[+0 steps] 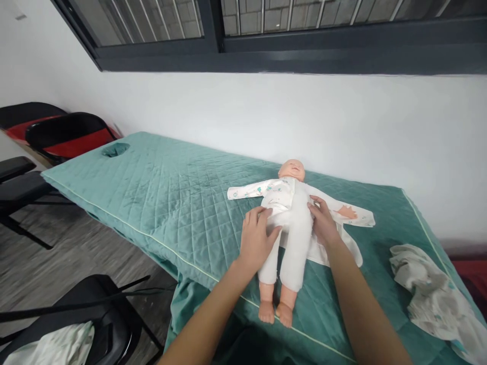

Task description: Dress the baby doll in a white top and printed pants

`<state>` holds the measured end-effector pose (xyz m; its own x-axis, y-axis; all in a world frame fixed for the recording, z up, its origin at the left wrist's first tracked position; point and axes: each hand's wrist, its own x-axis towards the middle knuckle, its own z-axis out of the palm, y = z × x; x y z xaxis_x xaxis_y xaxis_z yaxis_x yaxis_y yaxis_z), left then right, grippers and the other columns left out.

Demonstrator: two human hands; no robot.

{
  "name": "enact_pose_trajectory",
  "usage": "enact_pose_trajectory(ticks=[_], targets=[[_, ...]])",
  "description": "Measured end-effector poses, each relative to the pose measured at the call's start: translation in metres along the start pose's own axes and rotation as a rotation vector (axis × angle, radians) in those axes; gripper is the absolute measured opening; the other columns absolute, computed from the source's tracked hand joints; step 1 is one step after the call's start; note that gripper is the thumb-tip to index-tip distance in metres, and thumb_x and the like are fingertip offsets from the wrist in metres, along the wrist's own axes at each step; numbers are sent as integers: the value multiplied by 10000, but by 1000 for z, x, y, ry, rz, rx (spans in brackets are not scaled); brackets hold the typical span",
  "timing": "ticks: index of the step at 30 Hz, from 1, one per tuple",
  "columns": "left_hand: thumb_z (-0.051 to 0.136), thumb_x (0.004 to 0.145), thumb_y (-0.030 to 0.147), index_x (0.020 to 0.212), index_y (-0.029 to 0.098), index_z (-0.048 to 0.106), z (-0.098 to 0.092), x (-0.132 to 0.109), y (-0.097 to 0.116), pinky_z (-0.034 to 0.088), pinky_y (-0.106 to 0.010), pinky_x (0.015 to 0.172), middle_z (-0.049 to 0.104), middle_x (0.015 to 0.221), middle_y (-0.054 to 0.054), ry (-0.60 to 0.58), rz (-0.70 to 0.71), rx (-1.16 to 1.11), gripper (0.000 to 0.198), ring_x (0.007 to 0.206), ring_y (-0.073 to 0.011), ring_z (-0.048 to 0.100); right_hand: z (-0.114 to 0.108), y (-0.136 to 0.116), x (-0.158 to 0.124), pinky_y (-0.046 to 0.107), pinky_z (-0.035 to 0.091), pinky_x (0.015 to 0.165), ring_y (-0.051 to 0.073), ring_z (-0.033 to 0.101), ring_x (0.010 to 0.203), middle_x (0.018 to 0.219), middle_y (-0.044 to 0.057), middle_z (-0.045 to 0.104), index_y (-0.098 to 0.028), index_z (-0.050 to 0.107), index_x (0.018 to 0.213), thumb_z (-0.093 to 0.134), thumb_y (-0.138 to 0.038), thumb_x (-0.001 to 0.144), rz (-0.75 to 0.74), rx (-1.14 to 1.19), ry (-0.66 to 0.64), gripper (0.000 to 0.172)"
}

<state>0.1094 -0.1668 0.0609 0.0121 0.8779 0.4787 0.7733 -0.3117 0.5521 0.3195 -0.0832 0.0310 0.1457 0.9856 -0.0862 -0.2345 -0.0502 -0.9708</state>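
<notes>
A baby doll lies on its back, its head toward the wall and its bare feet near me. Its body and legs are white. A white printed shirt is partly around it. One front panel lies over the chest and both sleeves stretch outward; the other panel is spread flat beside the body. My left hand rests at the doll's left-hand side in view, on the shirt's lower edge, thumb apart from the fingers. On the opposite side, my right hand touches the doll's waist, fingers slightly bent and apart.
The doll lies on a green quilted massage table with a face hole. A crumpled white cloth lies at right. Black chairs stand at left; a nearer chair holds another cloth. Behind are a white wall and a window.
</notes>
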Motion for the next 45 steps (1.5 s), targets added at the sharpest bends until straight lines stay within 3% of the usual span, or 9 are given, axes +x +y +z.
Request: enact_pose_trajectory(ticks=[7,10,14,25,29,34,39,43,45], targets=[[635,900,284,1069,209,670,5,0,-8,548,-305,824,688,994,-27,-87,-397,-372,188,892,-171,654,-1,1,0,301,529,734,193,662,901,1070,-7,693,-312,578,1123,785,-525,676,-16,-53,18,536],[554,954,267,920,215,685,2,-3,-5,534,-312,831,670,919,-21,-93,-191,-311,145,874,-167,635,-1,0,-1,290,525,727,181,658,891,1083,-9,690,-311,584,1124,792,-514,679,-13,-31,13,531],[497,975,192,999,243,693,2,-16,-11,546,-349,881,681,1024,-51,-97,107,-218,203,980,-182,651,-1,0,-1,292,523,717,187,657,896,1092,-12,687,-318,592,1113,790,-506,681,-16,-39,22,510],[544,965,299,970,270,709,2,-24,-22,555,-411,864,697,974,-66,-89,160,-190,168,939,-206,648,-4,3,2,295,500,680,188,629,812,990,-15,680,-325,575,1134,761,-533,716,-17,-98,2,502],[463,1010,320,1145,228,668,6,7,-15,502,-412,1049,659,1250,-106,17,119,-203,262,1207,-208,603,-14,7,7,334,513,784,204,620,868,1007,-1,685,-321,575,1220,691,-614,784,-96,-338,-21,538],[454,1017,368,1367,162,545,23,75,11,330,-408,1229,487,1540,-137,-268,243,-12,416,1468,-226,410,-33,-3,6,428,461,1000,261,635,1056,1148,38,708,-322,610,1286,655,-648,825,-205,-544,-74,566],[446,1015,338,1373,154,531,47,122,57,313,-445,1214,551,1481,-125,-407,353,141,411,1454,-252,411,-66,-20,9,437,496,897,262,684,906,1075,70,734,-282,566,1328,621,-597,862,-276,-686,30,566],[487,982,265,1335,99,551,86,140,92,291,-515,1203,556,1454,-173,-570,508,246,396,1470,-307,365,-96,-27,15,372,479,754,240,655,784,870,63,721,-229,646,1065,553,-513,887,-307,-872,249,348],[511,961,239,1290,93,586,112,145,105,292,-538,1191,584,1409,-185,-671,582,282,367,1425,-317,417,-105,-27,16,338,431,682,229,620,730,748,57,688,-230,634,801,540,-482,879,-271,-1007,200,280]])
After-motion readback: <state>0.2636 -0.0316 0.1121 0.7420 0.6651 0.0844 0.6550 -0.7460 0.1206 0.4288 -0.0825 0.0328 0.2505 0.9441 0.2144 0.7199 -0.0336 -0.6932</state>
